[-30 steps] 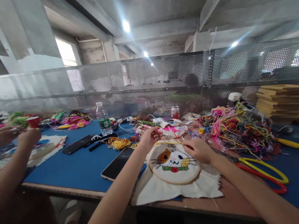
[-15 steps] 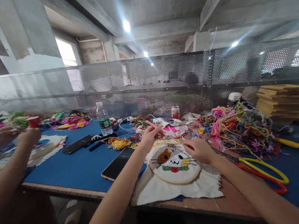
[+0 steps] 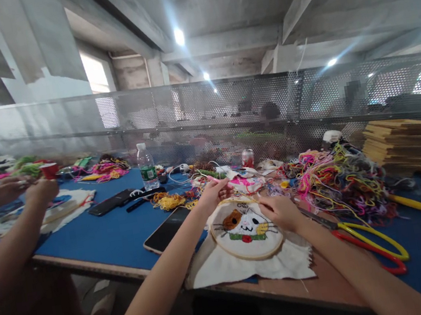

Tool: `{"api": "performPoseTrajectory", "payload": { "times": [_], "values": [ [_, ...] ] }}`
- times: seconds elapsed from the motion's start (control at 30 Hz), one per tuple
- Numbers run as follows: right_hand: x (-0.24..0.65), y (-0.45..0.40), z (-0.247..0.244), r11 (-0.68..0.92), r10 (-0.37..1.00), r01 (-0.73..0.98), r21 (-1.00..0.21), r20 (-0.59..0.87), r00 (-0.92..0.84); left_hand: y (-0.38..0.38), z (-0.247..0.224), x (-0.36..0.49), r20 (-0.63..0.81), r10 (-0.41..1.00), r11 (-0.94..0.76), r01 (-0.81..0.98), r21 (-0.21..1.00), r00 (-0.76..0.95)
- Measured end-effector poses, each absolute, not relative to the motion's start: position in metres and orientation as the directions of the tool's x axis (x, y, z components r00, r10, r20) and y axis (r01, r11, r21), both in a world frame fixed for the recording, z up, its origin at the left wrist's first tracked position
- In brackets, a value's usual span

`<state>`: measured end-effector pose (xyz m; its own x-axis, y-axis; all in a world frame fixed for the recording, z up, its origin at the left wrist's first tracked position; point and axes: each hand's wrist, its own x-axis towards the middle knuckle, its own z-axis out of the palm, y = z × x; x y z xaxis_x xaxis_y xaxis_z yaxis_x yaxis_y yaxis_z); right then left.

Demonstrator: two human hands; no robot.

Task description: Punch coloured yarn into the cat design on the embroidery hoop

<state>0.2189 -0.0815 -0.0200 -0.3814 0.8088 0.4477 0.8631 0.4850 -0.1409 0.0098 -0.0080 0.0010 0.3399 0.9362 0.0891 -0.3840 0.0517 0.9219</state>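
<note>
My left hand point(image 3: 213, 195) is closed around a slim pink pen-like tool point(image 3: 217, 180), just above the far edge of a round embroidery hoop point(image 3: 246, 256). White cloth point(image 3: 228, 271) is stretched in the hoop and spreads out past it. A stitched cat face point(image 3: 246, 225) with a brown patch, a yellow patch, a green collar and a red centre fills the cloth. By the hoop's upper right edge, my right hand point(image 3: 281, 211) is closed with its fingertips pinched. A small whitish tip shows at those fingers; what it belongs to is unclear.
Scissors point(image 3: 371, 238) with yellow and red handles lie right of my right forearm, before a tangled yarn heap point(image 3: 338, 185). A phone point(image 3: 166, 231), yellow yarn point(image 3: 169, 201) and a water bottle point(image 3: 147, 170) are leftward. Another person's hands point(image 3: 42, 193) work at far left.
The pink tool in my left hand has tipped lower and shows less of its length. My left fingers have shifted slightly rightward. My right hand and the hoop stay nearly in place.
</note>
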Motion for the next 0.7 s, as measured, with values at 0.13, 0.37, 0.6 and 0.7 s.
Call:
{"api": "performPoseTrajectory", "payload": {
  "times": [0.13, 0.37, 0.6, 0.7],
  "values": [
    [0.2194, -0.0822, -0.0187, 0.479, 0.812, 0.864, -0.154, 0.451, -0.370, -0.0119, 0.0065, 0.0085, 0.132, 0.906, 0.092, -0.493, 0.865, 0.401],
    [0.2167, -0.0841, -0.0157, 0.512, 0.803, 0.840, -0.179, 0.447, -0.394, -0.0137, 0.0076, 0.0096, 0.242, 0.877, 0.024, -0.542, 0.840, 0.415],
    [0.2178, -0.0846, -0.0157, 0.460, 0.819, 0.874, -0.158, 0.455, -0.349, -0.0061, 0.0033, 0.0098, 0.254, 0.929, -0.155, -0.340, 0.927, 0.268],
    [0.2175, -0.0851, -0.0143, 0.435, 0.820, 0.888, -0.149, 0.472, -0.323, -0.0062, 0.0046, 0.0092, 0.239, 0.955, -0.185, -0.276, 0.943, 0.176]
  ]
}}
